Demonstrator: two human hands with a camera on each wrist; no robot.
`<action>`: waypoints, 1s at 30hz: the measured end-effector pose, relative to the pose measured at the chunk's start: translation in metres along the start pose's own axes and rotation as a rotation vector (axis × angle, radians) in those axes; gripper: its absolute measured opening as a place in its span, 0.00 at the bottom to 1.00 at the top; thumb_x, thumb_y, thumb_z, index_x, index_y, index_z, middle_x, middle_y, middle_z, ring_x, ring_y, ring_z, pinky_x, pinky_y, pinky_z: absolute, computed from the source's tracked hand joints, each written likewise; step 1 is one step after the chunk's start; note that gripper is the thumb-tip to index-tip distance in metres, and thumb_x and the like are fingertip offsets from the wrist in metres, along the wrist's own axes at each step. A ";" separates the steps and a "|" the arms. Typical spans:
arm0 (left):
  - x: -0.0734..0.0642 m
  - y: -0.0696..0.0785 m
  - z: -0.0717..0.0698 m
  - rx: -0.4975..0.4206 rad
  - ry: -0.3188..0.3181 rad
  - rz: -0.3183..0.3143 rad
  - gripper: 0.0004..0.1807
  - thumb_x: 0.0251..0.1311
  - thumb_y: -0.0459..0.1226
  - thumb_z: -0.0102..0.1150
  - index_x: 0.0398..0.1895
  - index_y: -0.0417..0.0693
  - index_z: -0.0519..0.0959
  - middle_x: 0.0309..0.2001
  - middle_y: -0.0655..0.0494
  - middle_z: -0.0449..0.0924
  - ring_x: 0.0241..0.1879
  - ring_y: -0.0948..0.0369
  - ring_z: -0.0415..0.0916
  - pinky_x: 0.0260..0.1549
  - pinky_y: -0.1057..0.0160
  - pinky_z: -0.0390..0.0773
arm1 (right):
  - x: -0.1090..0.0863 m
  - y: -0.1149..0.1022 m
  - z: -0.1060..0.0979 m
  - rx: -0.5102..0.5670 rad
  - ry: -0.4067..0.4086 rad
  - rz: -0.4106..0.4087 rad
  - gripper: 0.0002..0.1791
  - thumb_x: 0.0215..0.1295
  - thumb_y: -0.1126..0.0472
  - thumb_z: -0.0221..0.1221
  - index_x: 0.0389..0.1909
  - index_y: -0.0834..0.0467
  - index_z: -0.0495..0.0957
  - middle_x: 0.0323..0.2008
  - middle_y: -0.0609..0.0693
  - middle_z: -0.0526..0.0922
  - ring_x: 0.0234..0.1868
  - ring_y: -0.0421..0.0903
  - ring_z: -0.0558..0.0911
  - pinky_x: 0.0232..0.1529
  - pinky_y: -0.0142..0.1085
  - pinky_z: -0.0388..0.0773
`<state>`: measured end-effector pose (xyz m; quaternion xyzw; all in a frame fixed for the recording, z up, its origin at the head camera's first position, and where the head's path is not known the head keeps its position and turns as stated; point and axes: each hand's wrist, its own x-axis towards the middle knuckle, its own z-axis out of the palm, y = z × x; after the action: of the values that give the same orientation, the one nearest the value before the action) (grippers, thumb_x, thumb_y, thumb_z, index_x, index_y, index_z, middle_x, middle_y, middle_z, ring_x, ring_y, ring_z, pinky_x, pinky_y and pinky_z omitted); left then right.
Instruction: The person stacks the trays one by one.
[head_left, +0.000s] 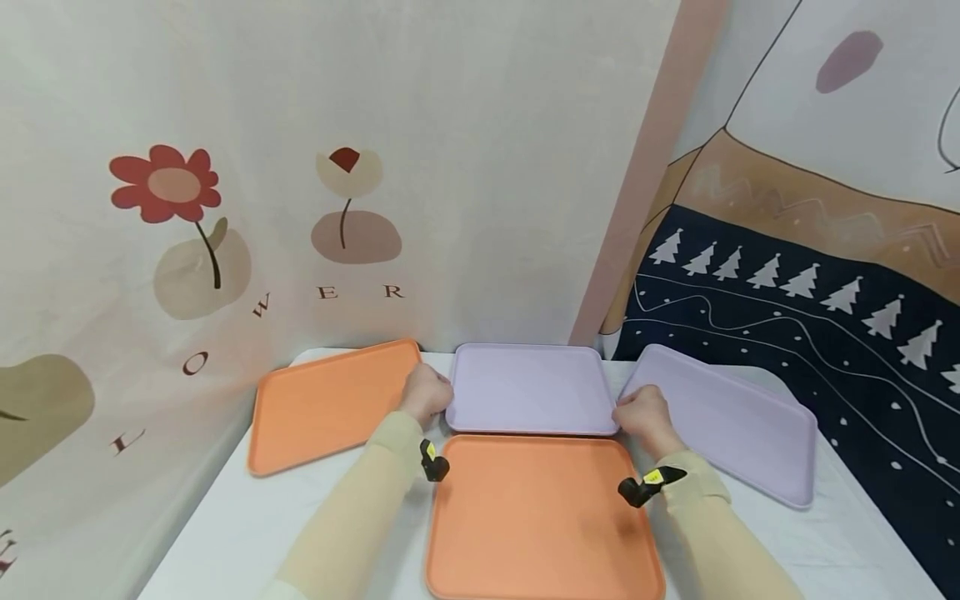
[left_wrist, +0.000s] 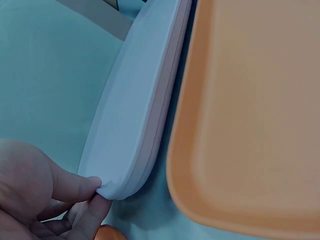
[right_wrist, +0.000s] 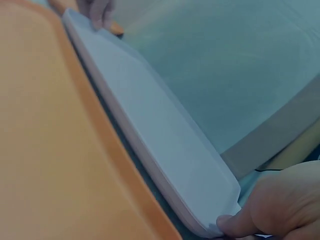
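Observation:
A lilac rectangular tray (head_left: pixel 532 387) lies at the back middle of the table, and both hands hold it by its short sides. My left hand (head_left: pixel 426 393) pinches the left rim between thumb and fingers, as the left wrist view shows close up. On the opposite side, my right hand (head_left: pixel 647 419) grips the right rim near the front corner, thumb (right_wrist: pixel 229 223) on top. Layered edges show along the side of the lilac tray (left_wrist: pixel 132 110) in the left wrist view, like trays stacked together. Directly in front is an orange tray (head_left: pixel 543 517), its back rim close to the lilac one.
Another orange tray (head_left: pixel 330 408) lies angled at the back left, beside my left hand. A second lilac tray (head_left: pixel 731 429) sits slanted on the right, behind my right hand. White cloth covers the table (head_left: pixel 247 533); printed fabric (head_left: pixel 495 208) hangs right behind it.

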<state>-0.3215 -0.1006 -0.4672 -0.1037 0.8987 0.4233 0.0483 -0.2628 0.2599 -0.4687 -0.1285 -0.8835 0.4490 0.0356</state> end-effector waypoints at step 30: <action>-0.020 0.008 -0.029 -0.252 -0.069 0.030 0.11 0.58 0.26 0.67 0.44 0.33 0.86 0.46 0.40 0.82 0.44 0.47 0.81 0.42 0.57 0.82 | -0.021 -0.010 -0.038 0.359 -0.190 0.138 0.18 0.64 0.77 0.64 0.52 0.84 0.76 0.33 0.57 0.81 0.23 0.40 0.79 0.27 0.28 0.83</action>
<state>-0.3040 -0.1155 -0.4394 -0.0807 0.8378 0.5367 0.0592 -0.2379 0.2783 -0.4371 -0.1374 -0.7779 0.6105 -0.0562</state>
